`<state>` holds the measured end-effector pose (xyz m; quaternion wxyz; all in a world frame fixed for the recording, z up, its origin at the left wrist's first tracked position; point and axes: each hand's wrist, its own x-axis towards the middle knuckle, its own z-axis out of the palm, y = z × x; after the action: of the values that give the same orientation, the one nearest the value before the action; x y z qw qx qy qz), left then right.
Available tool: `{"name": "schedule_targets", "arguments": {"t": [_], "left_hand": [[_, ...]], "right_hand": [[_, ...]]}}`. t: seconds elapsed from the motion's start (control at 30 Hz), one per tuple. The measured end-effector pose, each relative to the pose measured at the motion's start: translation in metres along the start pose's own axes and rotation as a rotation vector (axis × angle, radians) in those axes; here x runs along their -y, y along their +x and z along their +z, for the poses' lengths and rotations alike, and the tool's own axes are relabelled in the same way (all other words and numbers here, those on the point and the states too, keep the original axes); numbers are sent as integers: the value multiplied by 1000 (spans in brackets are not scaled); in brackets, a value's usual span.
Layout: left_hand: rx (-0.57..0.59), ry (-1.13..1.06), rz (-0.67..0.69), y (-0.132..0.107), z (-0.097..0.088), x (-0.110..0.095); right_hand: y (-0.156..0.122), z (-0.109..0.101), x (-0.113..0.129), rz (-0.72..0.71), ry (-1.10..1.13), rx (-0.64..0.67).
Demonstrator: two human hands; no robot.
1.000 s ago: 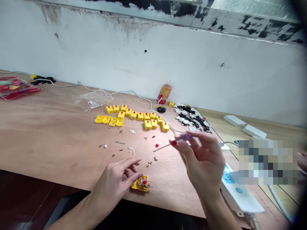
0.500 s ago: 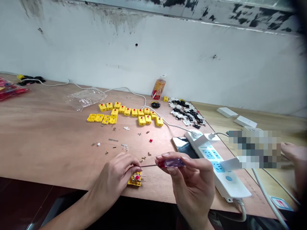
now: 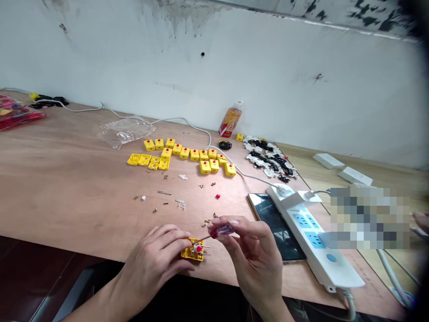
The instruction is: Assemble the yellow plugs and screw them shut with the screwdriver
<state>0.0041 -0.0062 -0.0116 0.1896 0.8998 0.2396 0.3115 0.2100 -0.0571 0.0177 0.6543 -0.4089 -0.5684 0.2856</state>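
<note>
A screwdriver (image 3: 222, 230) with a clear purple-red handle is pinched between the thumb and fingers of my right hand (image 3: 258, 255). Its thin shaft slants down to the left, with the tip at the upper part of an open yellow plastic housing (image 3: 186, 254). That housing lies on the table near the front edge. Inside it sit a red button (image 3: 199, 248) and small metal parts, and two metal prongs stick out to the right. My left hand (image 3: 159, 252) grips the housing's left side, its fingers hiding part of it.
Several closed yellow boxes (image 3: 205, 167) with red buttons stand farther back, beside open yellow shells (image 3: 144, 159). Small screws and metal strips (image 3: 164, 192) lie scattered between. A power strip (image 3: 335, 264), a phone (image 3: 281, 237), black-and-white parts (image 3: 268, 156) and a bottle (image 3: 230, 120) occupy the right.
The screwdriver's tip has come down from my left fingertips to the housing. My left fingers have left the shaft and settled on the housing's side. The camera view has shifted slightly.
</note>
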Motion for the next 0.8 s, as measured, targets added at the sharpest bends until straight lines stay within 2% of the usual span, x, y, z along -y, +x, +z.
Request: {"name": "schedule_targets", "arguments": {"t": [0.13, 0.37, 0.47, 0.6, 0.67, 0.77, 0.8], "left_hand": [[-14, 4, 17, -3, 3, 3], [-51, -4, 48, -3, 5, 5], [-47, -6, 62, -2, 4, 4], [-43, 8, 70, -3, 5, 3], [-52, 0, 62, -4, 6, 3], [-59, -26, 47, -4, 7, 4], [-57, -31, 47, -4, 7, 5]], "right_hand": [[0, -1, 0, -1, -15, 49], [5, -7, 0, -29, -125, 267], [11, -2, -7, -131, -145, 247], [13, 4, -18, -268, -197, 100], [12, 5, -19, -249, -205, 141], [9, 6, -15, -166, -162, 285], [9, 7, -13, -167, -151, 288]]}}
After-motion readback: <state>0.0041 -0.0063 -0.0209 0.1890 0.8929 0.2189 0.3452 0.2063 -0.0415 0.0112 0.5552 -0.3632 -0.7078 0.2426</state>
